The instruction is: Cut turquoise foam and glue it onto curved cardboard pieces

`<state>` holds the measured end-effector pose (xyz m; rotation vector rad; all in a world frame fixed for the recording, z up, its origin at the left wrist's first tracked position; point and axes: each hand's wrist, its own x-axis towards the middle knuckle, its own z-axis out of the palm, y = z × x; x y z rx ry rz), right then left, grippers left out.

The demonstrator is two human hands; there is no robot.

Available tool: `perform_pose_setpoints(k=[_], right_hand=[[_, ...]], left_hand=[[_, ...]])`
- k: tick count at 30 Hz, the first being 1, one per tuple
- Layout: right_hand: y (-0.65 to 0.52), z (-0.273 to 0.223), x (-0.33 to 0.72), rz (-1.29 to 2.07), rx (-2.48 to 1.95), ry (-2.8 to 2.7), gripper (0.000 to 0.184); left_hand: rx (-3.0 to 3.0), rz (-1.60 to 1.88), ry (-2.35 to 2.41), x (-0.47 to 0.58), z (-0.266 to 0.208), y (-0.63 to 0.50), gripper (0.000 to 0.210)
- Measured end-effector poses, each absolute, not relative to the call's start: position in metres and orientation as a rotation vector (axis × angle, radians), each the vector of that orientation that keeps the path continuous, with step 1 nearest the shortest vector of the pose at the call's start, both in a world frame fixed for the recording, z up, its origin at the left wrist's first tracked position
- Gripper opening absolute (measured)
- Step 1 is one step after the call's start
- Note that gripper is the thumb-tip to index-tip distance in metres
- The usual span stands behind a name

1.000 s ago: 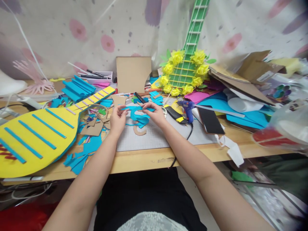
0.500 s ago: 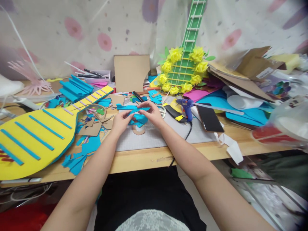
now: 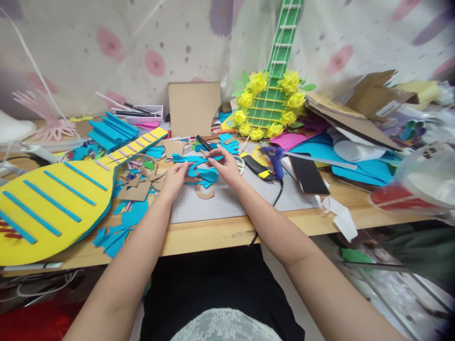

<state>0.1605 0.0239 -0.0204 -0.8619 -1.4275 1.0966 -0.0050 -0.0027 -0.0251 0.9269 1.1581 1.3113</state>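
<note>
Between my two hands is a curled, cut piece of blue paper, held a little above the grey cutting mat. My left hand grips its left side with thumb and fingers. On the upper right side, my right hand pinches the same piece. Just below it a small curved cardboard piece lies on the mat. White-handled scissors rest beside my right hand, partly hidden by it.
A yellow paper guitar shape lies at left, near blue and cardboard scraps. To the right are a blue glue gun, a utility knife and a phone. A green guitar with yellow flowers stands behind.
The blue piece has turned in my hands, so its curved outline shows more openly. My left hand has shifted slightly; the things on the table stay in place.
</note>
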Motion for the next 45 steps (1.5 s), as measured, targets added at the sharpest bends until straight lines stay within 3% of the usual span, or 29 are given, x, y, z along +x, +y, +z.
perform_pose_setpoints(k=[7,16,21,26,30,32,35,37,42,45], right_hand=[[0.027,-0.022,0.160,1.075,-0.928,-1.260,0.037],[0.017,-0.025,0.150,1.086,-0.924,-1.443,0.027],[0.013,-0.024,0.152,0.977,-0.915,-1.581,0.021],[0.015,-0.029,0.152,1.034,-0.871,-1.543,0.029],[0.021,-0.032,0.154,0.987,-0.888,-1.478,0.020],[0.024,-0.032,0.157,0.973,-0.875,-1.446,0.019],[0.027,-0.030,0.164,1.075,-0.816,-1.474,0.020],[0.028,-0.028,0.168,1.135,-0.776,-1.553,0.020],[0.027,-0.023,0.170,1.056,-0.767,-1.743,0.017],[0.026,-0.022,0.167,0.922,-0.804,-1.701,0.030]], left_hand=[[0.936,1.354,1.042,-0.009,-0.021,-0.004,0.030],[1.090,1.489,1.173,-0.005,-0.035,0.003,0.042],[1.150,1.603,1.198,-0.008,-0.039,0.007,0.037],[1.311,1.676,1.258,-0.013,-0.039,0.007,0.032],[1.315,1.686,1.150,-0.011,-0.035,0.006,0.054],[1.144,1.631,1.076,-0.010,-0.033,0.006,0.060],[0.816,1.400,1.043,-0.010,-0.027,0.007,0.035],[0.704,1.183,1.027,-0.010,-0.021,0.004,0.032],[0.759,0.867,0.984,-0.012,-0.010,-0.006,0.022],[0.836,0.886,0.925,-0.011,-0.009,-0.010,0.018]])
